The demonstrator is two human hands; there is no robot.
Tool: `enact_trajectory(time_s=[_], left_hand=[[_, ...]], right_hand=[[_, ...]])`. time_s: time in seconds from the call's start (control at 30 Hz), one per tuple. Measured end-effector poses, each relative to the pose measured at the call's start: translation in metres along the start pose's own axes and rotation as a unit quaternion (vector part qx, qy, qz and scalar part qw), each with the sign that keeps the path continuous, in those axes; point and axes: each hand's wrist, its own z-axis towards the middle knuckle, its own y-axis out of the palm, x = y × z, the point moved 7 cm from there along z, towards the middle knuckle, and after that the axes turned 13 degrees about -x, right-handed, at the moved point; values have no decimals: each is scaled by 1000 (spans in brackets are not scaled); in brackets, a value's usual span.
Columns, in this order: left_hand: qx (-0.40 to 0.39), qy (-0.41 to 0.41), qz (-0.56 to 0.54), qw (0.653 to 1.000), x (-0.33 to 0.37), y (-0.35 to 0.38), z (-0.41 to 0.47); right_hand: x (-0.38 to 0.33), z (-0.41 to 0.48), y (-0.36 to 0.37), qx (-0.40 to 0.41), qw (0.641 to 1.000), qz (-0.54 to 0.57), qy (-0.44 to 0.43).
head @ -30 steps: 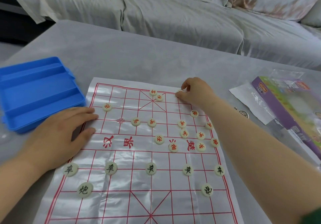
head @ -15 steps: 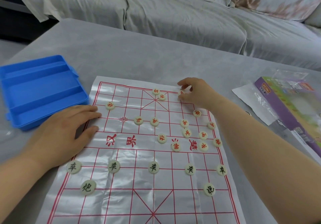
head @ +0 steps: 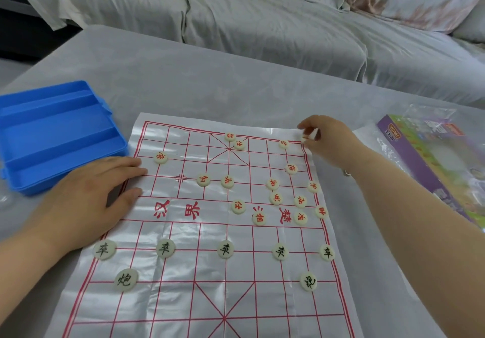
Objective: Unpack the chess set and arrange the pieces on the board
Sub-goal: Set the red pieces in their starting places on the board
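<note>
**Head view: a piece going onto the far right corner**

The right hand reaches to the far right corner of the board. Its fingers pinch a pale disc at that corner point; whether the disc touches the sheet yet I cannot tell. The left hand lies flat with straight fingers, pressing the board's left edge onto the table.

To do this step well, I would lower the disc squarely onto the crossing of the two outermost lines, letter up, and let go straight upward rather than sliding off. The sheet looks thin, glossy and creased, so a dragged finger could shift it. The flat left palm is the anchor and should keep its weight on. The right wrist also passes just beside the neighbouring red disc, and the forearm runs beside the loose red cluster, so lifting clear before drawing back seems wise.

Counted:
- **Board, tray and box:** one board, one blue tray to its left and one purple box in clear wrap to its right.
- **Black-lettered discs:** seven, made up of five soldiers in a row and two cannons nearer the person.
- **Red-lettered discs:** fifteen lying on the far half, many scattered around the river lettering rather than on starting points.
- **In the fingers:** the one pale disc, its letter hidden.
</note>
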Motion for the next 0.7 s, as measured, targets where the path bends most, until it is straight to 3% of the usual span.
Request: enact_trajectory(time_s=[0.2, 0.37, 0.7], left_hand=[[-2, -4, 1, 1000, 2, 0, -1], [-5, -8, 1, 1000, 1, 1, -1], [7, 2, -11, 1000, 0, 0, 0]], right_hand=[[11, -10, 17, -65, 997, 26, 16], [21, -10, 17, -37, 996, 34, 69], [21, 6, 16, -12, 996, 85, 38]])
